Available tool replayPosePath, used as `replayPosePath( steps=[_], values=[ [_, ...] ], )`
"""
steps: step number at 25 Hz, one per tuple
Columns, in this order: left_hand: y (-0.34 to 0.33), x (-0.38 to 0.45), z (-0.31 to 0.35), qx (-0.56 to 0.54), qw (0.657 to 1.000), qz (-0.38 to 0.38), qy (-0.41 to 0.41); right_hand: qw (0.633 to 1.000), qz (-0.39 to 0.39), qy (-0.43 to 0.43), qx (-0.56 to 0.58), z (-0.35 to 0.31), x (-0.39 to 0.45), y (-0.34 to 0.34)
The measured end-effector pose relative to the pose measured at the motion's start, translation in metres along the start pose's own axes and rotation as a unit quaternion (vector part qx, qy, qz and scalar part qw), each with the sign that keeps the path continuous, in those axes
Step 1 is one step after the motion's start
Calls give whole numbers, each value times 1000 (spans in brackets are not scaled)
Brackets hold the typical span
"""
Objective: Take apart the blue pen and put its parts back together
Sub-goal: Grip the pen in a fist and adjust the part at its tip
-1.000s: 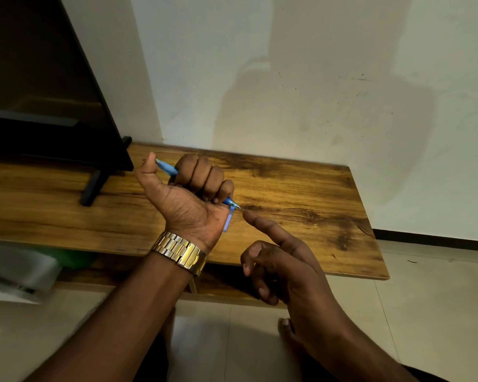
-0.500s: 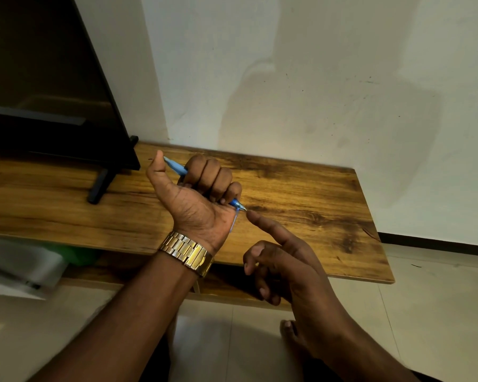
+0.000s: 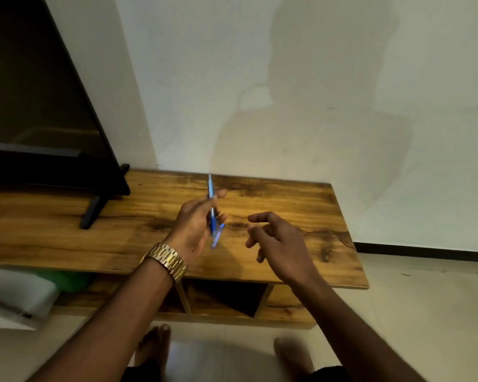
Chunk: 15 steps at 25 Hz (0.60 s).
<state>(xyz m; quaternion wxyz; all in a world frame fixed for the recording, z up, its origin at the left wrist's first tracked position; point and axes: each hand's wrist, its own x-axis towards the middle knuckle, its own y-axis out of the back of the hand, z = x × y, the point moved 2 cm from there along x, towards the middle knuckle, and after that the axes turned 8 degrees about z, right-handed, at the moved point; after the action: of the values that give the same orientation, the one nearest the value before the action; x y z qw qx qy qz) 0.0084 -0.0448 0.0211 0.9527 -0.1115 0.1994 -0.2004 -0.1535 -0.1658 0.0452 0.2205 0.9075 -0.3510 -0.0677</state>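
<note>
Head view: the left hand point(image 3: 193, 227), with a gold watch point(image 3: 167, 261) on its wrist, pinches the blue pen point(image 3: 212, 213) between thumb and fingers, holding it nearly upright above the wooden table point(image 3: 301, 205). The pen's lower end is blurred. The right hand point(image 3: 276, 241) hovers just beside it, fingers loosely spread and empty. A black television point(image 3: 39, 119) stands on the table's left part.

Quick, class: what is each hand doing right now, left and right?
Left hand: closed on the blue pen, held above the wooden table.
Right hand: open, fingers loosely curled, holding nothing.
</note>
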Motion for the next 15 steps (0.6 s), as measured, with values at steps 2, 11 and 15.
replayPosePath(
  steps=[2, 11, 15],
  values=[
    [6, 6, -13, 132, 991, 27, 13, 994, 11, 49, -96, 6, 13, 2],
    [-23, 30, -74, 472, 860, 140, -136, 962, 16, 56, -268, 32, 42, 13],
    [-22, 45, -83, 518, 828, 151, -155, 960, 1, 57, -275, 36, 43, 17]
  ],
)
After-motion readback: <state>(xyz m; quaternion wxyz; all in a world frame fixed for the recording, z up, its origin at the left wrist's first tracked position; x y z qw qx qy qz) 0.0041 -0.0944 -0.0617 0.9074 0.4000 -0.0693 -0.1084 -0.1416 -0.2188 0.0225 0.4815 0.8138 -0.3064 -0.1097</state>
